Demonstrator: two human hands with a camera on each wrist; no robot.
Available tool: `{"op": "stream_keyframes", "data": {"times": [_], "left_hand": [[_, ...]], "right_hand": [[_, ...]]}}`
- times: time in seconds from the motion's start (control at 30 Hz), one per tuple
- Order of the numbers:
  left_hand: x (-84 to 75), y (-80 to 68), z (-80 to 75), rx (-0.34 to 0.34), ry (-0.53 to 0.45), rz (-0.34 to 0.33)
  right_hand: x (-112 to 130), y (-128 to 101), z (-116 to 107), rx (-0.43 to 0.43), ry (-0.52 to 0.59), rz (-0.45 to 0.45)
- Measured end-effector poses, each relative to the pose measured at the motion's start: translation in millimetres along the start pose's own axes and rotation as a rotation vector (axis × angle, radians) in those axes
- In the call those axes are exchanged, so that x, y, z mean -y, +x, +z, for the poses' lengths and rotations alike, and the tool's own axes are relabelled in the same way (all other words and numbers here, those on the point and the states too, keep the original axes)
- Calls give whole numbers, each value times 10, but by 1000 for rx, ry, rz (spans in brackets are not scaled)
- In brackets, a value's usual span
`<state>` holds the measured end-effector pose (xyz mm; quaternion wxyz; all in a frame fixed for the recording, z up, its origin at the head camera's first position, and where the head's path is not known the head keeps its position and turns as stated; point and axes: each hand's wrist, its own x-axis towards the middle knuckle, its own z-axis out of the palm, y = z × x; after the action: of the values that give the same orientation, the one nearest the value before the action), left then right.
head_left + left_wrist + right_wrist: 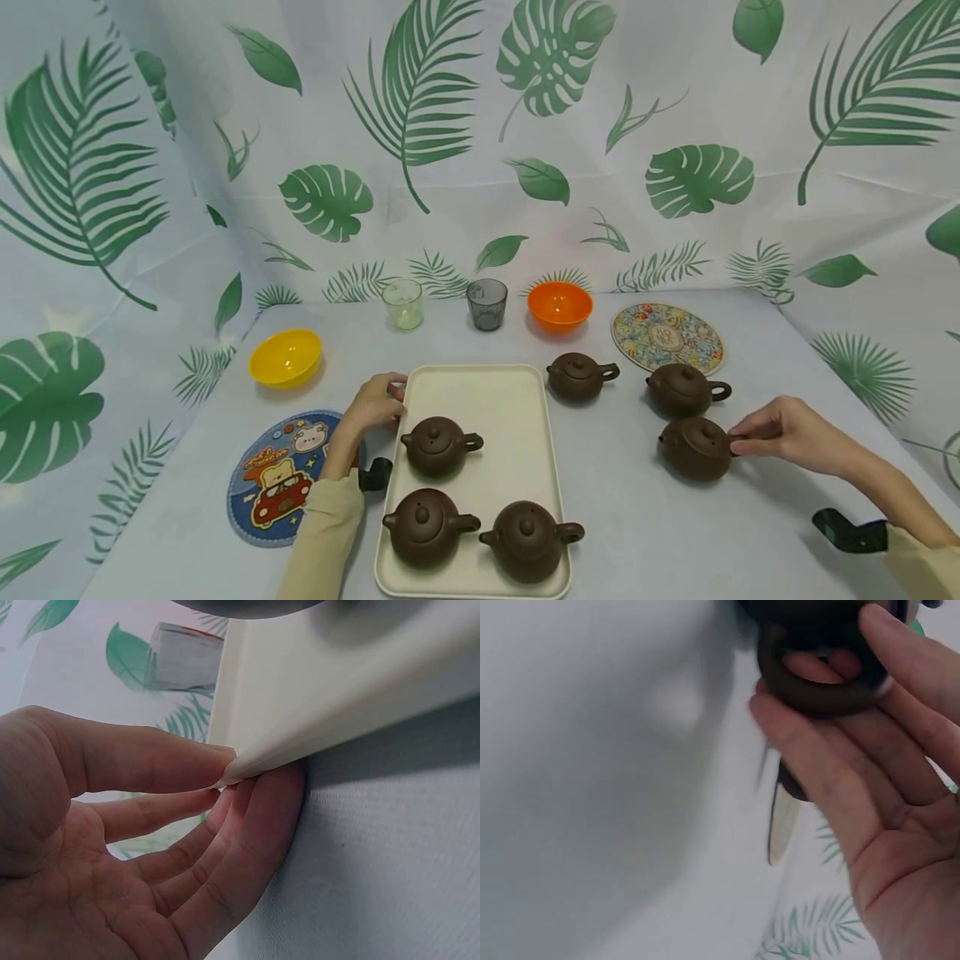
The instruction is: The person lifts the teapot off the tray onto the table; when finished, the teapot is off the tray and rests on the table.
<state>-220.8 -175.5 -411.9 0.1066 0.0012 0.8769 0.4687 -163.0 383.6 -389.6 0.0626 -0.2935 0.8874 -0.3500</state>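
Now: right hand grip pinches handle of teapot, on bench just beside it | left hand grip holds tray edge | three pots on tray, three left off.

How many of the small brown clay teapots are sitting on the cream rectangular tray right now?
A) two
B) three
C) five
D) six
B: three brown clay teapots stand on the cream rectangular tray, while three more stand on the table to its right, one with its handle pinched by the right hand.
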Motion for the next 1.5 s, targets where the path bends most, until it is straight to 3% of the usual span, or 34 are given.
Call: {"op": "stream_keyframes", "data": {"times": [0.1, 0.23, 0.33, 0.47, 0.6, 0.9, 1.13, 1.5], "left_hand": [[-3, -1, 0, -3, 0, 6], [-3, -3, 11, -1, -4, 15], [-3, -6, 13, 0, -4, 16], [3, -8, 9, -5, 1, 15], [15, -10, -2, -9, -3, 12], [35, 6, 10, -8, -8, 13], [30, 21, 5, -11, -5, 20], [12, -6, -10, 0, -1, 27]], "right_hand": [[73, 29, -46, -15, -26, 19], [236, 92, -79, -116, -66, 68], [395, 200, -32, -187, -60, 88], [616, 429, 99, -215, -12, 77], [802, 724, 256, -173, 23, 37], [1088, 1285, 761, 7, 122, -63], [1336, 1544, 1098, 86, 92, -110], [1666, 1847, 1409, 160, 40, -190]]}}
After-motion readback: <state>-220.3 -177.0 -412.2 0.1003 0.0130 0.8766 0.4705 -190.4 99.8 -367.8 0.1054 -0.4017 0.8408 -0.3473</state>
